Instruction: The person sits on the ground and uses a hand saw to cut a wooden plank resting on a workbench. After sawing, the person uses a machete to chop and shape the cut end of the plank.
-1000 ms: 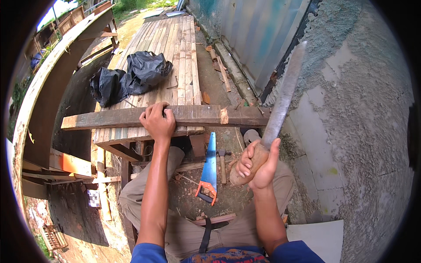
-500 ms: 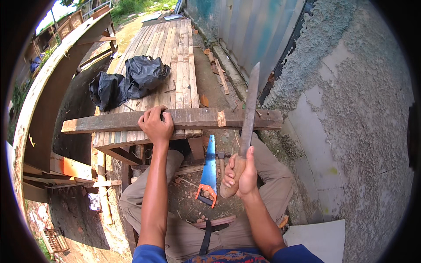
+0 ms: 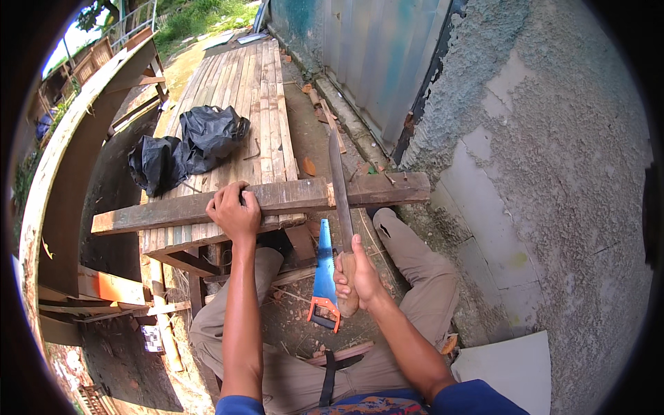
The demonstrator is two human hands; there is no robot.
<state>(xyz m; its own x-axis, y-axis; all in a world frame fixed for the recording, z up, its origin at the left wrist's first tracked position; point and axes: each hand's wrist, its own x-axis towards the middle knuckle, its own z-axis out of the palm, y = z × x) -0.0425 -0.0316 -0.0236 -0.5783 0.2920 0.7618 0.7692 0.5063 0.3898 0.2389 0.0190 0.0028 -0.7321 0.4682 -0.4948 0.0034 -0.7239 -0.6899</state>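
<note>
A long, dark wooden beam (image 3: 290,197) lies crosswise over the near end of a slatted bamboo bench (image 3: 266,149), its right end sticking out past the bench. My left hand (image 3: 236,209) is closed over the beam's top edge, gripping it. In my right hand (image 3: 357,278) is the wooden handle of a machete (image 3: 338,187), blade pointing up and away. The blade crosses in front of the beam beside a pale, freshly cut notch (image 3: 330,194); whether it touches the wood I cannot tell. Nails (image 3: 391,180) stick out near the beam's right end.
A blue handsaw (image 3: 325,270) with an orange and black handle is on the ground between my legs. Black plastic bags (image 3: 207,138) rest on the bench. A rough wall (image 3: 553,173) rises at right, next to a corrugated metal sheet (image 3: 384,59). Wooden framing (image 3: 76,180) stands at left.
The machete has swung left and down, its blade now at the notch. My left hand still grips the beam. The whole view has shifted slightly.
</note>
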